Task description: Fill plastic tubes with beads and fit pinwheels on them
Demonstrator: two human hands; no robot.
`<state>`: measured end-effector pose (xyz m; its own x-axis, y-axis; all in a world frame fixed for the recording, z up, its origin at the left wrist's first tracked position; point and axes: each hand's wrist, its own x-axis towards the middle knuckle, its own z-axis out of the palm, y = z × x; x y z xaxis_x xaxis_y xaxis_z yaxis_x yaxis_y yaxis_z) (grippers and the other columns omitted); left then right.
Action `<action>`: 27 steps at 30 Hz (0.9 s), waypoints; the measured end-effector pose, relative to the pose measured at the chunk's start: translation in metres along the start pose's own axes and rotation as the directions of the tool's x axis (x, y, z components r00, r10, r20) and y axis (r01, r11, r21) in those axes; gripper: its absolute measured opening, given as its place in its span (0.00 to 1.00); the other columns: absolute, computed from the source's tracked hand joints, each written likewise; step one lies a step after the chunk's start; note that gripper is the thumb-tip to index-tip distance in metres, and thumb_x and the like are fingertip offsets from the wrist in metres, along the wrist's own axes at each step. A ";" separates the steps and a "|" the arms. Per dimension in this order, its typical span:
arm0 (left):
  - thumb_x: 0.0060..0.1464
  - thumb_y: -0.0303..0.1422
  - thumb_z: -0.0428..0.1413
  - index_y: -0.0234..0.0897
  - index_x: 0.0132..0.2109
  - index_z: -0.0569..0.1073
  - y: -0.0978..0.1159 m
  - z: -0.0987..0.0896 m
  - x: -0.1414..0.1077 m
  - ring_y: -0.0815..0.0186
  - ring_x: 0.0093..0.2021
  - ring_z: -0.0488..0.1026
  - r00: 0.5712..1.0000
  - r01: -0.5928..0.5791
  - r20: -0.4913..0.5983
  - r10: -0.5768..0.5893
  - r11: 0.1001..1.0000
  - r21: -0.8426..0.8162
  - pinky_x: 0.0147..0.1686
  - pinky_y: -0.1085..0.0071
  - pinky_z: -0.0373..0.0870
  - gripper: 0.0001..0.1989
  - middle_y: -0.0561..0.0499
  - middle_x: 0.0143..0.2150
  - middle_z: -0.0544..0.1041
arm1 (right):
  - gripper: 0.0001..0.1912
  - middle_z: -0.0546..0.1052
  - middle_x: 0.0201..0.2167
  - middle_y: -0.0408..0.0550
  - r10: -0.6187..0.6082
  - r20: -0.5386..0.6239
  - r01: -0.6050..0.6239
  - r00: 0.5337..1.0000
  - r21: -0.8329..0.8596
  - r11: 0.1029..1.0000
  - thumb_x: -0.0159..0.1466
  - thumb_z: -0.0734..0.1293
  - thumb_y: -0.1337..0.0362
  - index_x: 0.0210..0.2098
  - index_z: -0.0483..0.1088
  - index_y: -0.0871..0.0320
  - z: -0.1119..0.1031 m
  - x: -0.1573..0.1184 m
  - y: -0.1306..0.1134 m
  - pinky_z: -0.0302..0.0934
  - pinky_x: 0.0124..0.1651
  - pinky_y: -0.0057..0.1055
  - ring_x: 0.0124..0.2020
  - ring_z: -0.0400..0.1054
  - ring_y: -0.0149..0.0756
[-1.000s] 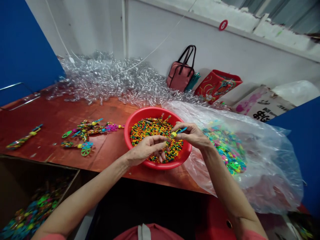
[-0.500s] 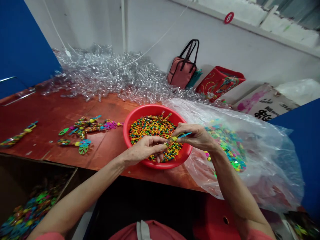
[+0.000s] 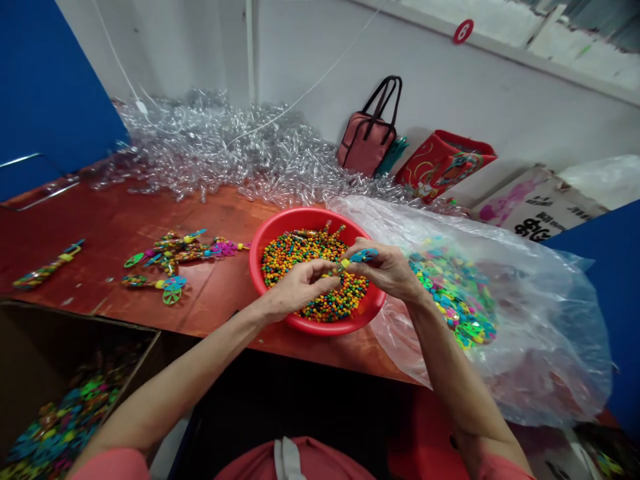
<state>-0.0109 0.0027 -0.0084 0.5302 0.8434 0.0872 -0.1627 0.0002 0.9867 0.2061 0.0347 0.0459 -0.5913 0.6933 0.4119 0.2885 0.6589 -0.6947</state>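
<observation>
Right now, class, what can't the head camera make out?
Head view:
- Yellow-and-blue plastic piece: lower end hidden by the left hand and right hand.
- Beads in the red basin: those under the hands hidden.
- Coloured discs in the clear plastic bag: blurred by the film.
- Pinwheel discs in the cardboard box: cut off by the bottom edge.

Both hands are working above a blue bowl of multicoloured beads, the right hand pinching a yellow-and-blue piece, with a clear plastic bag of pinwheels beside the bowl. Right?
No: the bowl is red, not blue, as the head view shows. The rest stands: the left hand and right hand work above its multicoloured beads, the right pinching a yellow-and-blue piece, with a clear plastic bag of pinwheels beside it.
</observation>
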 end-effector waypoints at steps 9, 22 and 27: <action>0.58 0.46 0.66 0.37 0.44 0.75 0.002 0.002 0.000 0.66 0.39 0.70 0.996 -0.047 -0.070 0.048 0.999 0.013 0.38 0.70 0.67 0.18 0.50 0.40 0.74 | 0.10 0.76 0.33 0.44 0.000 -0.049 -0.005 0.999 -0.111 0.994 0.71 0.71 0.56 0.39 0.77 0.57 0.004 0.000 -0.001 0.64 0.38 0.31 0.33 0.70 0.33; 0.61 0.49 0.61 0.37 0.43 0.77 0.007 -0.002 0.004 0.65 0.39 0.73 0.989 0.045 0.139 -0.053 0.997 0.056 0.41 0.69 0.70 0.18 0.49 0.40 0.78 | 0.13 0.75 0.32 0.44 -0.032 -0.018 0.029 0.999 -0.170 0.985 0.73 0.69 0.54 0.36 0.75 0.56 0.007 -0.015 -0.001 0.63 0.37 0.31 0.32 0.67 0.33; 0.56 0.47 0.65 0.36 0.36 0.76 0.011 -0.001 0.001 0.65 0.34 0.71 0.999 0.050 -0.035 -0.041 0.952 0.301 0.34 0.71 0.68 0.17 0.51 0.33 0.76 | 0.12 0.74 0.32 0.44 -0.065 -0.072 0.053 0.995 -0.161 0.985 0.73 0.68 0.54 0.40 0.74 0.57 0.020 -0.024 0.000 0.64 0.37 0.31 0.32 0.68 0.33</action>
<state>-0.0129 0.0036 0.0019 0.5073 0.8608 0.0417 0.1223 -0.1198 0.9852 0.2049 0.0124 0.0240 -0.5528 0.6681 0.4981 0.3745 0.7331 -0.5677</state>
